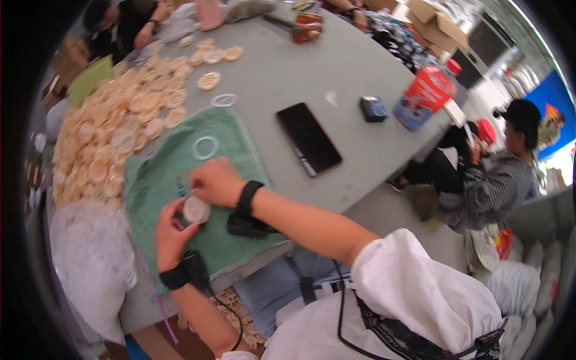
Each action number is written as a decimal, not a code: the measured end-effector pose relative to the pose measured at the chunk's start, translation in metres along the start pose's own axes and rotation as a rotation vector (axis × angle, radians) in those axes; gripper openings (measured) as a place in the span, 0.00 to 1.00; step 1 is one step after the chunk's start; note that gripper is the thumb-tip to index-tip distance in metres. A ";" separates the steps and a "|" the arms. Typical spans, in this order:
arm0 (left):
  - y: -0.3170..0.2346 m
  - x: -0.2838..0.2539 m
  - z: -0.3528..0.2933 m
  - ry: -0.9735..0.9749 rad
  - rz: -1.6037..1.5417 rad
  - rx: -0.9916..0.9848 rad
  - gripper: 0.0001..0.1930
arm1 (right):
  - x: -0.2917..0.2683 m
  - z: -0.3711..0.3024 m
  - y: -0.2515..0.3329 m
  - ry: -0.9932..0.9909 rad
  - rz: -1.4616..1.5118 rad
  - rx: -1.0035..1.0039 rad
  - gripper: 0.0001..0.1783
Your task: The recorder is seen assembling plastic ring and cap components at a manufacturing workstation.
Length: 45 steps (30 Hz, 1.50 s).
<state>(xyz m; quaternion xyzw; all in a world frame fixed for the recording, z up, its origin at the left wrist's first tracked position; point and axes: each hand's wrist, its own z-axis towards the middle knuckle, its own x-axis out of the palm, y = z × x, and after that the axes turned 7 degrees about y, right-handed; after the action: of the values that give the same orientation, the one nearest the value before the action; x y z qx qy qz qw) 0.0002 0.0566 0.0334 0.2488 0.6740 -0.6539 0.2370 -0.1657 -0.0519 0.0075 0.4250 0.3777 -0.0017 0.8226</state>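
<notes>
My left hand [170, 233] grips a round, pale, cap-like disc [196, 210] by its edge, between thumb and fingers. Just above it, my right hand [217, 182] is closed, its fingertips pressed together next to the disc. Whatever those fingertips hold, if anything, is too small to make out. Both hands are over a green cloth [144, 198] spread on the table. A white ring [205, 138] lies on the cloth beyond my right hand, and a second pale ring [224, 95] is farther off by the cloth's far corner.
Many cream-coloured round pieces [102, 144] are heaped on the left, beside a clear plastic bag [90, 258]. A black phone [309, 139], a small dark box [374, 109] and a red-and-blue container [425, 96] stand or lie rightward. An orange-and-black tool [307, 27] is far back. A person [495, 180] sits at right.
</notes>
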 end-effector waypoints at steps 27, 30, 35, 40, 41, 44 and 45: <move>-0.011 0.007 0.010 -0.185 -0.118 0.175 0.27 | -0.033 0.004 -0.038 -0.176 -0.246 0.224 0.06; -0.028 0.019 0.016 -0.157 -0.108 0.270 0.27 | -0.034 0.004 -0.036 -0.201 -0.225 0.229 0.06; -0.040 0.033 0.028 -0.011 0.288 0.221 0.29 | -0.036 0.005 -0.038 -0.220 -0.220 0.217 0.06; -0.052 0.039 0.040 0.006 0.386 0.202 0.27 | -0.035 0.007 -0.036 -0.212 -0.220 0.237 0.06; -0.054 0.041 0.042 0.005 0.399 0.175 0.27 | -0.035 0.007 -0.036 -0.204 -0.207 0.238 0.06; -0.053 0.043 0.044 -0.030 0.410 0.256 0.27 | -0.037 0.006 -0.036 -0.204 -0.181 0.242 0.06; -0.053 0.043 0.044 -0.033 0.424 0.263 0.27 | -0.038 0.005 -0.036 -0.198 -0.172 0.251 0.06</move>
<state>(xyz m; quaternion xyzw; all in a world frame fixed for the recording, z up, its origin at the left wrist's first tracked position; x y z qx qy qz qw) -0.0670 0.0124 0.0452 0.4025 0.5119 -0.6758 0.3454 -0.2012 -0.0903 0.0081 0.4881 0.3269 -0.1611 0.7931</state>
